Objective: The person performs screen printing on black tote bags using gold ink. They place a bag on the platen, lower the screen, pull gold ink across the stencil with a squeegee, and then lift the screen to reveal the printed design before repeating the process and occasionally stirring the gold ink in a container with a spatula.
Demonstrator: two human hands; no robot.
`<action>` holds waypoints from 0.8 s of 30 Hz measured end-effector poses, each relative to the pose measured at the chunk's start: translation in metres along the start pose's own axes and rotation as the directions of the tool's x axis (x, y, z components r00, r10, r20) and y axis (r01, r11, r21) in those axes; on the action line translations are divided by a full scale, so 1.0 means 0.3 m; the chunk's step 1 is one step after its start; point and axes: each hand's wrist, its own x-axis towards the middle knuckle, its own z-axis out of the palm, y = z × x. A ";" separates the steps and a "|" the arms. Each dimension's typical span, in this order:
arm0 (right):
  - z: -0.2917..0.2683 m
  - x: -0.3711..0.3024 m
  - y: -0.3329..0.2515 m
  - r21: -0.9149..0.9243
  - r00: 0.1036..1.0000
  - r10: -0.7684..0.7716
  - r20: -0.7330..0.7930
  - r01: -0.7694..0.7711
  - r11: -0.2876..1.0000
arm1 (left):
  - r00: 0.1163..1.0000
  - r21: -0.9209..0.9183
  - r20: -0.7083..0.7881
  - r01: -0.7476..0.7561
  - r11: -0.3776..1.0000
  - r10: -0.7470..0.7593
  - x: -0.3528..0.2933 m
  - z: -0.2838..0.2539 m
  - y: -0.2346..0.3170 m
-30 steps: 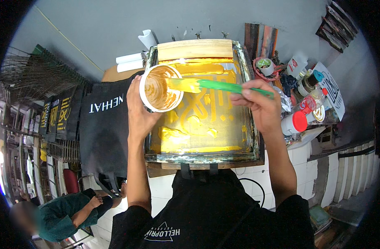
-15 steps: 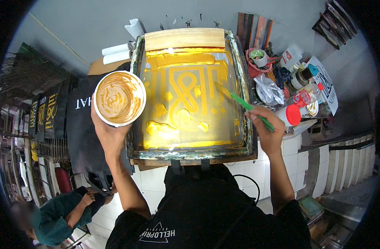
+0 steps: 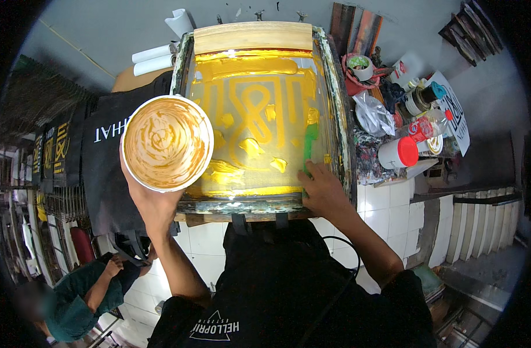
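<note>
My left hand [image 3: 153,207] is wrapped round a white tub [image 3: 167,143], its inside smeared with orange-yellow ink. The tub hangs over the left edge of a silk-screen frame [image 3: 339,133] and hides part of it. In my right hand [image 3: 325,191] is a green spatula [image 3: 309,144], low over the right side of the mesh; its tip is hard to tell from the yellow ink. Thick yellow ink blobs [image 3: 251,147] lie across the mesh, over a paler printed pattern. A wooden squeegee [image 3: 254,37] rests along the frame's far end with ink below it.
Black fabric bags [image 3: 106,156] lie left of the frame, near white paper rolls [image 3: 154,61]. On the right stand a red-lidded jar [image 3: 400,152], bottles, a plastic bag [image 3: 374,114] and a pink container [image 3: 358,81]. Another person [image 3: 88,296] sits at lower left.
My right hand has moved left and nearer, bringing the green spatula down over the mesh, more upright in view. The tub looks larger, and the whole view has shifted slightly.
</note>
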 end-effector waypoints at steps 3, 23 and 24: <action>-0.040 0.010 -0.045 0.082 0.993 0.029 0.117 -0.039 0.996 | 0.999 -0.025 0.023 -0.024 0.999 0.025 0.004 0.015 -0.013; -0.100 -0.072 0.180 0.927 0.598 0.801 -0.033 -0.282 0.249 | 0.993 -0.081 0.117 -0.025 0.996 0.035 0.036 0.082 0.026; -0.126 -0.089 0.178 0.927 0.586 0.810 -0.032 -0.285 0.243 | 0.993 -0.088 0.114 -0.018 0.996 0.028 0.035 0.087 0.033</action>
